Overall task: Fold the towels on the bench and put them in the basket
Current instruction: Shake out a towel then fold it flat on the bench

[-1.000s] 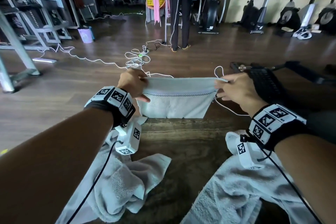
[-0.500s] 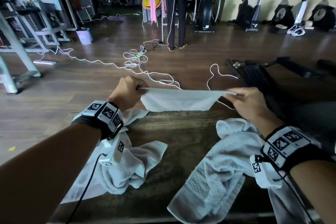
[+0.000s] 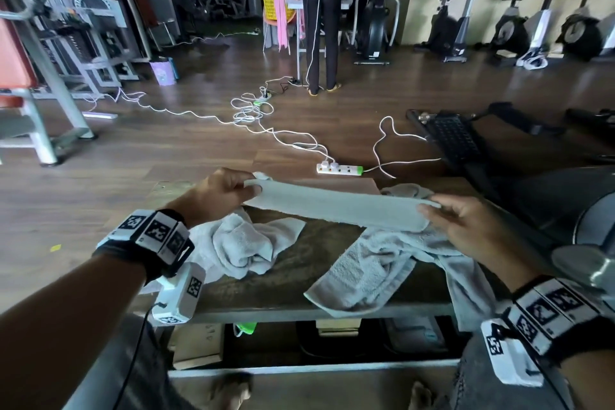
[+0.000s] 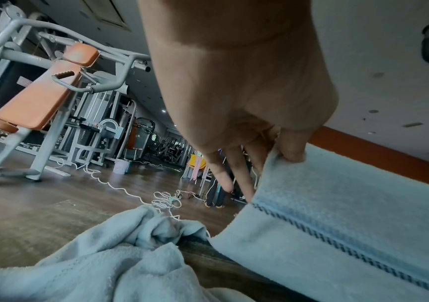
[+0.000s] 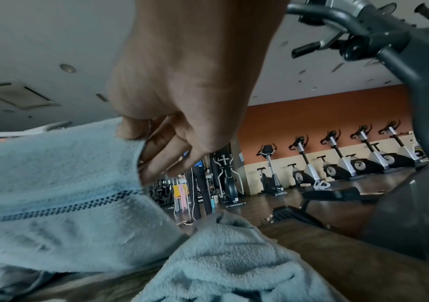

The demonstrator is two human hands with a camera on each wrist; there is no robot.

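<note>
Stretching a folded grey towel (image 3: 336, 206) between both hands, the person holds it just above the bench (image 3: 299, 263), near the bench's far edge. The left hand (image 3: 219, 191) pinches one end of the towel between thumb and curled fingers (image 4: 241, 183), and the right hand (image 3: 466, 226) pinches the other end in the same way, with the thumb (image 5: 128, 130) on top of the cloth. In the wrist views a dark dotted stripe (image 4: 337, 243) runs along the towel. Two more towels lie unfolded on the bench: a crumpled one (image 3: 246, 243) on its left part, under the left wrist, and a long one (image 3: 376, 270) on its right part, which hangs over the near edge. Beyond the bench a white power strip (image 3: 339, 169) lies on the floor. Farther behind the bench a second person (image 3: 321, 10) stands beside a yellow basket (image 3: 276, 7) with a pink cloth over its rim.
</note>
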